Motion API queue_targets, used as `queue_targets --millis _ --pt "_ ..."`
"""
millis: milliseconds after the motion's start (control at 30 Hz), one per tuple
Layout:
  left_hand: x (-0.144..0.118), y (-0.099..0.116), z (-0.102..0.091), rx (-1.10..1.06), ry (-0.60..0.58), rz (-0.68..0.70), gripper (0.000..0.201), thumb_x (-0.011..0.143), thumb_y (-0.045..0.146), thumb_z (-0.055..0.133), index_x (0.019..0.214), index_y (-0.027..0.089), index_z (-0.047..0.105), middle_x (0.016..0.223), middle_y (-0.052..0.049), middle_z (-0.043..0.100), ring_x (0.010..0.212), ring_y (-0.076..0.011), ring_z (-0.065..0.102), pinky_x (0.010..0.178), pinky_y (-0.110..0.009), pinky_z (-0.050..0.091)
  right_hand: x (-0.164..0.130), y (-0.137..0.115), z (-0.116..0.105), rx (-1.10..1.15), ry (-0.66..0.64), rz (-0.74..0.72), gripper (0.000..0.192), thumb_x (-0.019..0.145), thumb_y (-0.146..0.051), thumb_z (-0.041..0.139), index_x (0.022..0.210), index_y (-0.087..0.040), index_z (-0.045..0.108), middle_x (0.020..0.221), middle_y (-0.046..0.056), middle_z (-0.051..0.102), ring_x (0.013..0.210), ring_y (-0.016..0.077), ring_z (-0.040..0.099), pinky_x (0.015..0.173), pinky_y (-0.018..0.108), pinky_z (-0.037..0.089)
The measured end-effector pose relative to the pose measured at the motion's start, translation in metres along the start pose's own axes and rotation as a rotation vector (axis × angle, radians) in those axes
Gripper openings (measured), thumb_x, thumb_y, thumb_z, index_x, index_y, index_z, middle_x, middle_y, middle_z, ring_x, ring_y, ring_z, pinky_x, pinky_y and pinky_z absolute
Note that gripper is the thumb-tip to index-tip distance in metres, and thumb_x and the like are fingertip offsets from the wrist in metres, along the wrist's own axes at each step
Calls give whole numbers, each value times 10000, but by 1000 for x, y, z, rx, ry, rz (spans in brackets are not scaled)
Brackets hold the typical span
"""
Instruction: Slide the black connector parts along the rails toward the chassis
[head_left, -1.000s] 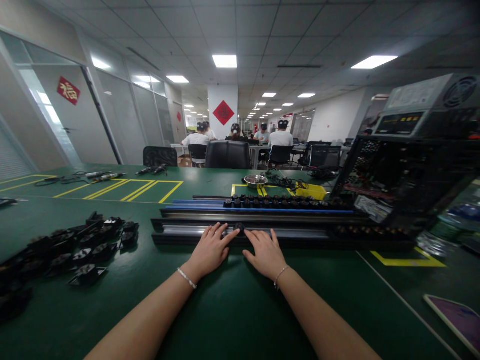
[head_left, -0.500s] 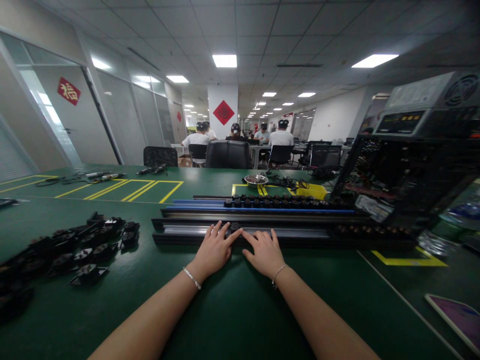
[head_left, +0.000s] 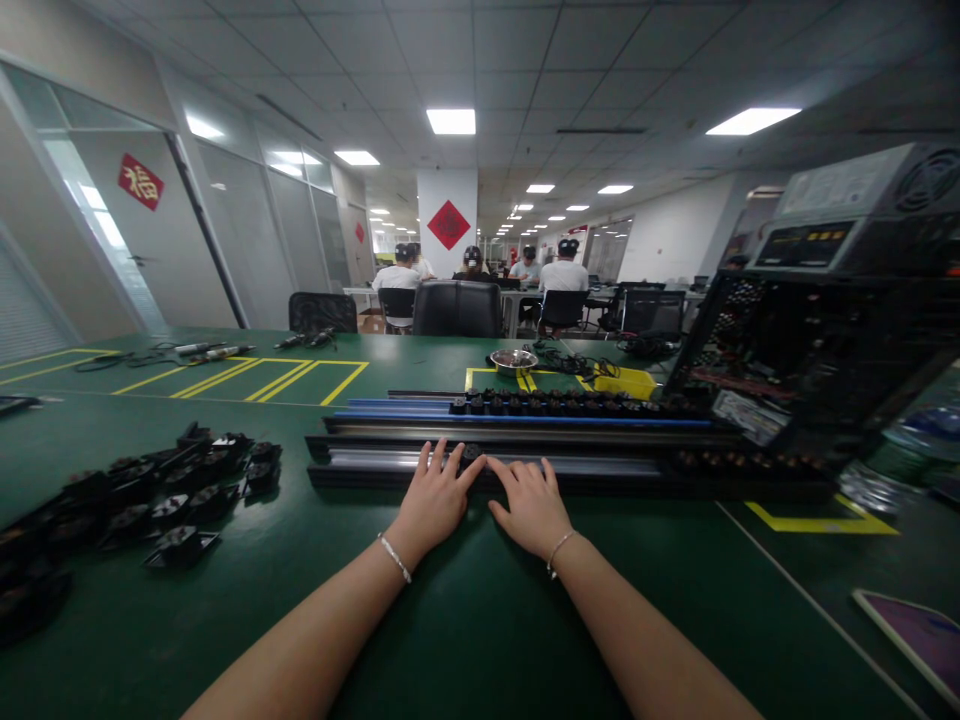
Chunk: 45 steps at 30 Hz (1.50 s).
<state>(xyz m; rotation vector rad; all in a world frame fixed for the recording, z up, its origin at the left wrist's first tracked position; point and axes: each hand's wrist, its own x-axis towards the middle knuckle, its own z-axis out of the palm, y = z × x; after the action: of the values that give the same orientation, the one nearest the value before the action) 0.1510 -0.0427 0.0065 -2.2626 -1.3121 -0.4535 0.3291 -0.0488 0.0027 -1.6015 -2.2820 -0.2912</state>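
Note:
My left hand [head_left: 436, 497] and my right hand [head_left: 531, 500] lie side by side on the green table, fingers spread over the near metal rail [head_left: 592, 467]. Their fingertips meet at a small black part [head_left: 471, 453] seated in that rail; whether either hand grips it I cannot tell. Behind it runs a second rail with a blue strip [head_left: 525, 417], carrying a row of black parts [head_left: 570, 404]. More black parts sit at the right end of the near rail [head_left: 742, 462].
A pile of loose black parts [head_left: 142, 490] lies at the left. An open computer case [head_left: 817, 350] stands at the right, a metal bowl [head_left: 513, 359] and cables behind the rails. A tablet-like slab [head_left: 911, 635] lies near right. People sit at far tables.
Both hands have slid slightly forward and closed in on the black part in the near rail; the view has shifted a little.

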Motion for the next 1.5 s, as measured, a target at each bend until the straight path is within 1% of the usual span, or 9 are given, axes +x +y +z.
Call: queue_targets --millis 67,133,267,467,733,967,1133,1333,1500 --pt "0 0 -1 12 9 5 547 802 301 520 1337 320 408 1350 -82 482 1297 -327 331 1066 -532 191 0 0 1 14 13 4 563 796 -410 513 1321 -238 405 1139 75 572 1053 237 460 1045 466 126" --pt "0 1 -1 23 12 13 520 806 299 515 1319 313 436 1336 -90 496 1293 -332 338 1061 -534 200 0 1 2 22 20 5 543 794 -403 515 1296 -213 432 1149 79 572 1053 239 460 1048 459 126" --pt "0 1 0 34 21 19 478 812 275 501 1289 299 478 1295 -101 532 1274 -330 368 1059 -529 211 0 1 1 23 20 -5 496 795 -400 515 1258 -229 467 1151 73 575 1051 236 463 1045 452 136" --pt "-1 2 2 36 42 22 457 799 260 514 1255 269 514 1254 -110 563 1247 -319 407 1064 -540 198 -1 2 0 17 10 -13 504 799 -398 509 1277 -249 449 1156 70 571 1054 234 460 1040 448 142" --pt "-1 3 0 62 34 -29 390 809 248 485 1193 241 557 1227 -136 577 1233 -324 428 1062 -540 195 -1 2 -1 20 -1 -15 497 805 -398 505 1278 -261 444 1156 61 568 1056 227 457 1041 443 140" --pt "-2 6 -5 83 -44 -127 386 830 252 437 1200 228 547 1238 -155 566 1198 -330 463 1057 -550 169 -1 2 -3 10 -18 -11 487 813 -396 494 1278 -264 443 1173 69 560 1066 227 460 1043 447 138" --pt "-3 4 -3 47 -65 -123 513 823 273 463 1330 327 407 1286 -120 535 1199 -317 464 1043 -546 194 -1 1 -4 21 -25 -10 487 809 -393 500 1275 -263 448 1167 69 565 1069 231 459 1041 451 141" --pt "-4 3 -3 68 -60 -141 467 819 291 472 1286 292 474 1271 -135 545 1180 -325 480 1046 -549 189 -1 2 -4 24 -17 -14 481 807 -388 503 1268 -258 455 1161 64 568 1063 230 458 1034 445 156" --pt "-5 1 -4 65 -45 -155 450 821 305 472 1269 287 493 1272 -140 543 1218 -336 440 1047 -549 183 -1 2 -4 17 -21 -13 480 807 -392 506 1265 -260 457 1161 60 568 1065 226 459 1037 442 155"
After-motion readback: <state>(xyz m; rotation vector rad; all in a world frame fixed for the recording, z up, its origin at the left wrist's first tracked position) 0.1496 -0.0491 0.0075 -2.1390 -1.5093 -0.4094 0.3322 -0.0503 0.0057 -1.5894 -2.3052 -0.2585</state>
